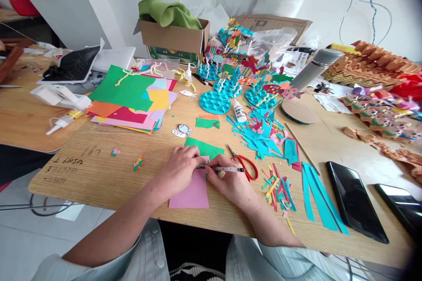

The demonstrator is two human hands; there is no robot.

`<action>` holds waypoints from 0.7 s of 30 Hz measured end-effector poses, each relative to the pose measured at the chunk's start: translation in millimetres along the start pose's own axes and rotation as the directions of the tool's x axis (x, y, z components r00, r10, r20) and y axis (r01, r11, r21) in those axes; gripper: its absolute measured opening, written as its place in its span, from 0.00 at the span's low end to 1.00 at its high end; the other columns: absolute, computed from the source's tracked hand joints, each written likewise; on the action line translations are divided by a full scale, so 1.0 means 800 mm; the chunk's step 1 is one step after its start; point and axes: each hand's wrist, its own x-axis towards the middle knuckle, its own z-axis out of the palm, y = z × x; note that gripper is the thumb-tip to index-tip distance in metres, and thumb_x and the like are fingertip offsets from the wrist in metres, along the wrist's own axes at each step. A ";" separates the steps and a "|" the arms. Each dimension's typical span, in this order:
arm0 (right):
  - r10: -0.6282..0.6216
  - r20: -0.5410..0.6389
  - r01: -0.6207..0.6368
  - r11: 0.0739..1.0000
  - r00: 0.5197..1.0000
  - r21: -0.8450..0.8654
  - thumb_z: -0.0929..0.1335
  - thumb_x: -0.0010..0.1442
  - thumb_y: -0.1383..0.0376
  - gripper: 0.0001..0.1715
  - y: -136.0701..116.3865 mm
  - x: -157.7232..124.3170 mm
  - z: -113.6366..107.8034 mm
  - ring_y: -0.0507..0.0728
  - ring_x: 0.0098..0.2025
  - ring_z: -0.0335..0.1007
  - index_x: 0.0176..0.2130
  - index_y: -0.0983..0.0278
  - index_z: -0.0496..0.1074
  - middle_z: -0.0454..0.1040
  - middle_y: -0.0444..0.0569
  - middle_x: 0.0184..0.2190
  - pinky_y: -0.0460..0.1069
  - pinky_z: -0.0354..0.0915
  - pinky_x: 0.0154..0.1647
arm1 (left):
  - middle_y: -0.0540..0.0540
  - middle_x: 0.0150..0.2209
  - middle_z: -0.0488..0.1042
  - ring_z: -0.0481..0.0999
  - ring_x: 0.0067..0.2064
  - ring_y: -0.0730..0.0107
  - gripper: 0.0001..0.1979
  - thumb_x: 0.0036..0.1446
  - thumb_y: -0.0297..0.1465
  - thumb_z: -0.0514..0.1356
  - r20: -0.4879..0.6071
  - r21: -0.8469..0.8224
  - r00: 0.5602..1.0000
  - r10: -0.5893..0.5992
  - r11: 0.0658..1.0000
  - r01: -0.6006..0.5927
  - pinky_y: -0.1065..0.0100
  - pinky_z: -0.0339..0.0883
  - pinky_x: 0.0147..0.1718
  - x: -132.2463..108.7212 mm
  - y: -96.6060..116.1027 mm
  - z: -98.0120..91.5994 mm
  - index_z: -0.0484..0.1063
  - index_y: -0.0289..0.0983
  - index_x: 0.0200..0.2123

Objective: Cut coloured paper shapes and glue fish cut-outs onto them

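In the head view my right hand (pixel 232 184) is closed round a pen (pixel 227 169), its tip low over a pink sheet of paper (pixel 189 195). My left hand (pixel 180 169) bends its fingers down onto the top of that sheet and holds it against the table. A small dark-edged piece shows at the left fingertips, mostly hidden. Behind the hands lies a green sheet of paper (pixel 204 145). Red-handled scissors (pixel 244 164) rest just beyond my right hand. Two fish cutouts (pixel 182 130) lie farther back, one over the other.
Coloured paper sheets (pixel 121 90) are stacked at the left. Turquoise scraps (pixel 259 134) and thin paper strips (pixel 278 189) cover the right side, beside a phone (pixel 356 199). A glue bottle (pixel 239 112) stands near turquoise discs (pixel 215 102). An open cardboard box (pixel 173 37) is behind.
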 end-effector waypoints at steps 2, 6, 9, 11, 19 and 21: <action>-0.004 0.002 0.004 1.000 1.000 0.002 0.65 0.59 0.68 0.05 0.000 0.000 0.000 0.52 0.26 0.70 0.30 0.62 0.67 0.73 0.44 0.25 0.45 0.65 0.28 | 0.46 0.41 0.69 0.67 0.45 0.65 0.17 0.65 0.27 0.50 -0.007 -0.001 1.000 0.004 1.000 -0.004 0.61 0.57 0.47 -0.001 0.000 0.001 0.73 0.47 0.50; -0.015 0.004 0.015 1.000 1.000 -0.011 0.65 0.59 0.68 0.04 0.003 -0.002 0.003 0.52 0.26 0.70 0.31 0.62 0.67 0.73 0.45 0.25 0.45 0.64 0.28 | 0.46 0.41 0.69 0.67 0.45 0.65 0.17 0.65 0.27 0.50 -0.005 0.004 1.000 0.006 1.000 -0.006 0.61 0.57 0.46 -0.001 -0.002 0.003 0.73 0.47 0.50; -0.007 0.014 0.007 1.000 1.000 -0.014 0.65 0.59 0.68 0.04 0.004 -0.002 0.004 0.51 0.26 0.70 0.31 0.61 0.66 0.73 0.44 0.25 0.45 0.64 0.28 | 0.46 0.41 0.69 0.68 0.45 0.65 0.17 0.65 0.27 0.50 -0.015 0.009 1.000 0.014 1.000 -0.014 0.61 0.57 0.46 0.000 -0.003 0.004 0.73 0.47 0.50; -0.005 0.016 0.005 1.000 1.000 -0.004 0.65 0.59 0.68 0.04 0.003 -0.002 0.003 0.51 0.26 0.70 0.31 0.62 0.66 0.73 0.45 0.25 0.45 0.64 0.28 | 0.46 0.41 0.69 0.68 0.45 0.65 0.17 0.65 0.27 0.51 -0.014 0.008 1.000 0.014 1.000 -0.013 0.61 0.57 0.46 0.000 -0.002 0.003 0.73 0.47 0.50; -0.007 0.011 0.007 1.000 1.000 0.012 0.64 0.59 0.69 0.05 -0.001 -0.001 0.001 0.51 0.27 0.70 0.31 0.62 0.67 0.72 0.44 0.25 0.45 0.65 0.29 | 0.46 0.41 0.69 0.67 0.45 0.64 0.17 0.65 0.27 0.51 -0.028 -0.007 1.000 0.014 1.000 -0.014 0.60 0.57 0.45 -0.001 -0.003 0.005 0.73 0.47 0.51; -0.017 0.008 0.017 1.000 1.000 0.011 0.64 0.59 0.69 0.05 0.000 -0.001 0.002 0.51 0.26 0.70 0.31 0.62 0.67 0.72 0.44 0.25 0.45 0.64 0.29 | 0.46 0.41 0.69 0.67 0.45 0.64 0.17 0.65 0.27 0.50 -0.034 -0.010 0.999 0.018 1.000 -0.019 0.60 0.57 0.45 0.000 -0.004 0.006 0.73 0.47 0.50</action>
